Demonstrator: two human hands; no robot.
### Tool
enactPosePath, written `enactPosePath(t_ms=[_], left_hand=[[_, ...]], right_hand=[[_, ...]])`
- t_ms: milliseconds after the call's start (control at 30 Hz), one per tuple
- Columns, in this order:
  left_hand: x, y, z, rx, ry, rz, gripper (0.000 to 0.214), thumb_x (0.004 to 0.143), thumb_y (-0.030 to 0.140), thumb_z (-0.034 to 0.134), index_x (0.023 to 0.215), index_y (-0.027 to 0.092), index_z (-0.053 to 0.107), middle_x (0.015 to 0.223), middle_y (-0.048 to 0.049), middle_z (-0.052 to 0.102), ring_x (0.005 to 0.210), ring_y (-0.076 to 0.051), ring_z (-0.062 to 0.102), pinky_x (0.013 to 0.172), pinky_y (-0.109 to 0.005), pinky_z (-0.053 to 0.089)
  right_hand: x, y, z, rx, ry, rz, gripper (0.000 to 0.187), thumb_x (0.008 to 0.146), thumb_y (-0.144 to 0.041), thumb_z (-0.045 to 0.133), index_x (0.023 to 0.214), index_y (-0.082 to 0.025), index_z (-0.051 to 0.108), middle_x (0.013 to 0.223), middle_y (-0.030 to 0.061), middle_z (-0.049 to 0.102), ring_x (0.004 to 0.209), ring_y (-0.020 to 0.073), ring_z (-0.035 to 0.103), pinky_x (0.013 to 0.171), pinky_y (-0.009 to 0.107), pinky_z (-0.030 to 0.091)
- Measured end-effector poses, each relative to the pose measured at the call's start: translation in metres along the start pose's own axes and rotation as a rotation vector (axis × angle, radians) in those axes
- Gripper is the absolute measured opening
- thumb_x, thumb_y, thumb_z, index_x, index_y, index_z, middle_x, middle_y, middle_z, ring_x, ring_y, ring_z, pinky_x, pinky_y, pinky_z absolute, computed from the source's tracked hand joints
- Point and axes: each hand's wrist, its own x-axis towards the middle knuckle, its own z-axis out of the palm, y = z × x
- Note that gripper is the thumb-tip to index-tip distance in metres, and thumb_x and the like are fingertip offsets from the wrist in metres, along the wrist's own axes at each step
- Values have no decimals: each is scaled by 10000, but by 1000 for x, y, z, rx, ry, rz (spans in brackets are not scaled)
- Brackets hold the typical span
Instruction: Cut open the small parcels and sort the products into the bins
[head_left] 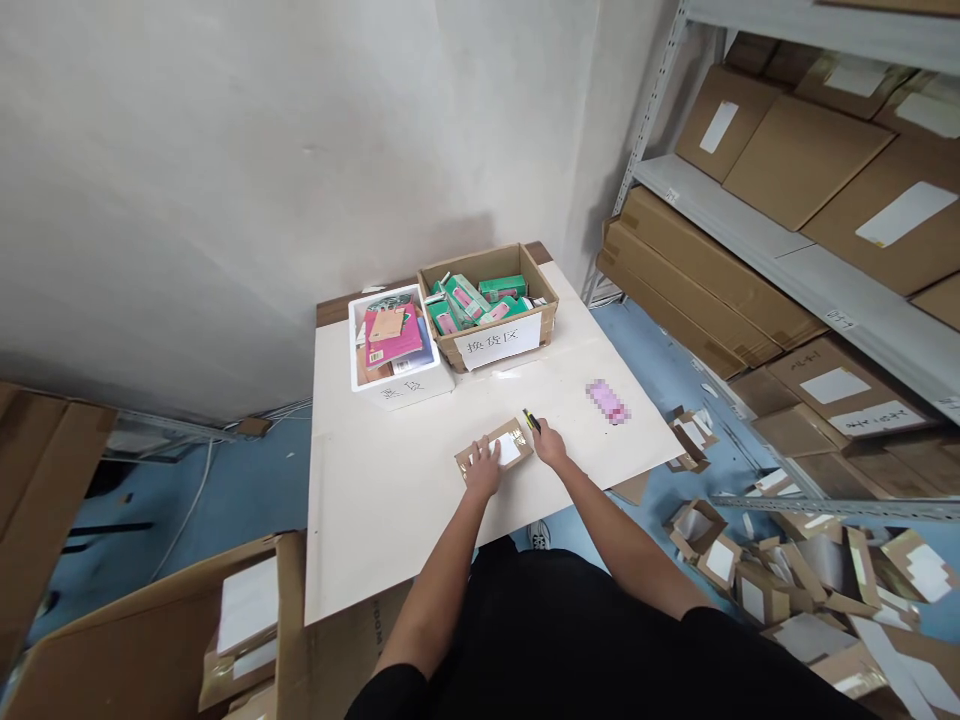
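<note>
A small flat cardboard parcel [501,446] with a white label lies on the white table [390,500]. My left hand [484,468] rests flat on its left half, fingers spread. My right hand [550,444] is closed around a small yellow and black cutter [532,421], whose tip sits at the parcel's right end.
At the back of the table stand a white box [401,390] of pink and tan packs and a cardboard box [491,345] of green packs. A blurred pink item [607,402] lies to the right. Torn cartons litter the blue floor [787,580]. Shelves of cartons [795,160] fill the right. An open carton [165,640] sits lower left.
</note>
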Motion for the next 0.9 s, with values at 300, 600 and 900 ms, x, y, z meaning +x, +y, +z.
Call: enactPosePath(t_ms=[300,600,900], left_hand=[[8,-11,8,100,-96,8,701,1015,433,454,1675,347,234,1790,-36,40,1639,-348,13,1280,-614,187],[8,-12,8,155,-98,9,697,1033,452,433,1684,330,217,1789,-21,16,1640,-334,17,1290,-567,207],[10,-13,11,172,-78,2,692,1030,469,429,1680,330,234,1788,-32,23,1640,-340,33,1276,-592,232]], right_hand=[[0,1,-6,-106,-159,-89,247,1106,-324,406,1279,-201,532,1167,123,750,1034,244,714,734,263,438],[-2,-1,0,-218,-152,-68,283,1098,-314,408,1296,-185,564,1199,161,738,1071,278,707,761,299,450],[1,-19,-10,-278,-219,-28,326,989,-327,632,1280,-181,608,1187,176,733,1082,306,718,757,312,490]])
